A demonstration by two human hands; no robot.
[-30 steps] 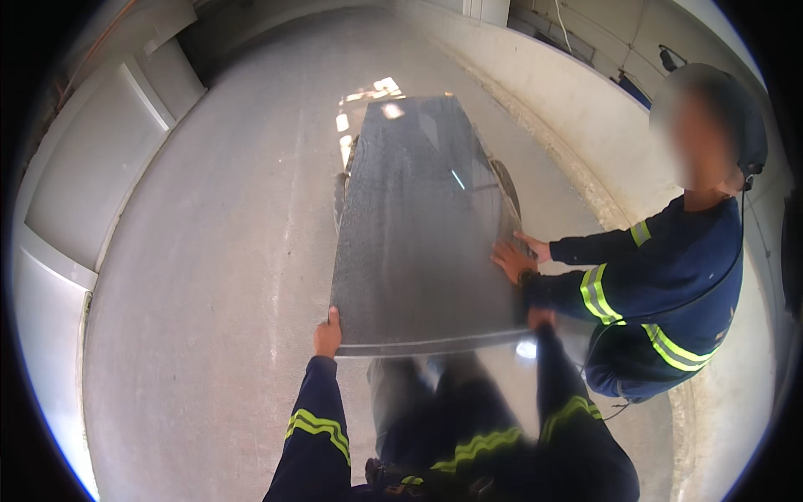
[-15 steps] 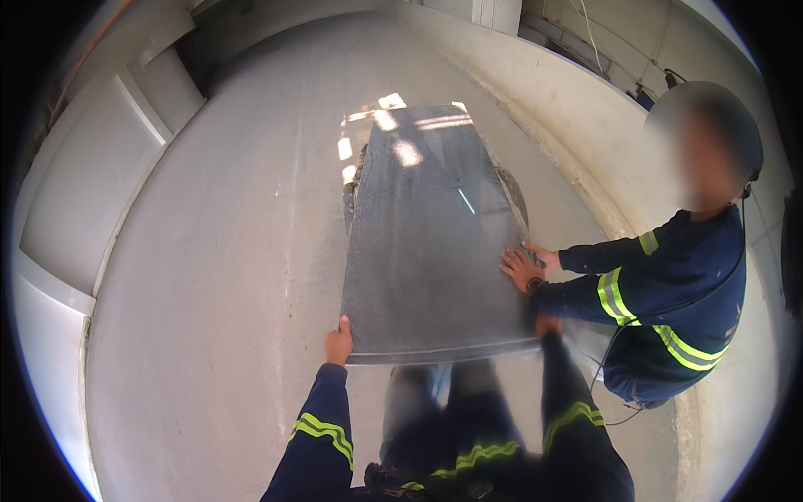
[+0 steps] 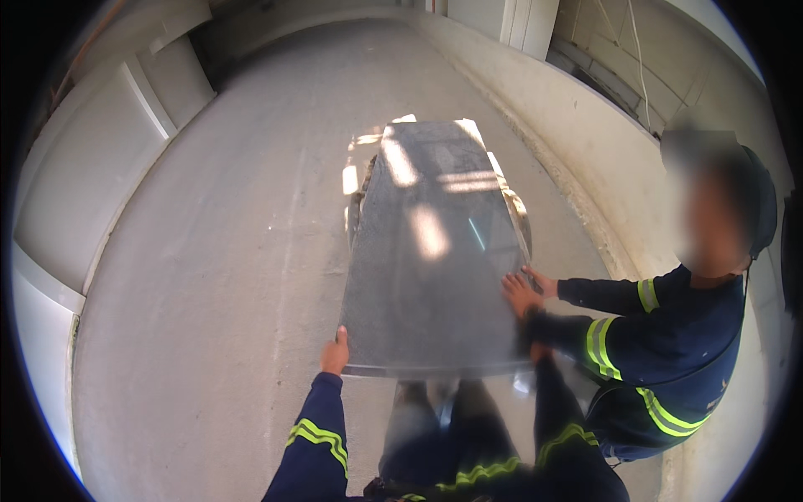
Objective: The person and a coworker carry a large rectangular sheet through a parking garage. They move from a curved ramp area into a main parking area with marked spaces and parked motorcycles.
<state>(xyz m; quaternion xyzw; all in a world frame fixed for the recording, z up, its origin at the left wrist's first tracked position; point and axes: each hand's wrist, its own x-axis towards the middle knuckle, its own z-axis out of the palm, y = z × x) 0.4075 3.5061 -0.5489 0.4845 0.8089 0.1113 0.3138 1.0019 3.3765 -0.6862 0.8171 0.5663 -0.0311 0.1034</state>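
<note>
A long dark grey slab (image 3: 418, 293) lies flat in front of me, its far end narrowed by distance. Wheels (image 3: 520, 219) show past its sides, while whatever bears it underneath is mostly hidden. My left hand (image 3: 335, 353) grips the near left corner, thumb on top. At the near right corner my right hand (image 3: 540, 351) holds the edge, partly covered by the other person's forearm. That person's two hands (image 3: 527, 291) rest on the slab's right side, one flat on top and one at the edge.
To my right stands a person (image 3: 669, 351) in dark workwear with reflective bands, close to the slab. A low pale wall (image 3: 552, 100) runs along the right, and panelled wall (image 3: 92, 184) along the left. Concrete floor (image 3: 209, 268) stretches ahead between them.
Sunlit patches have slid down the slab toward me, and the walls have shifted in view. Both my hands and the other person's hands keep their places on the slab.
</note>
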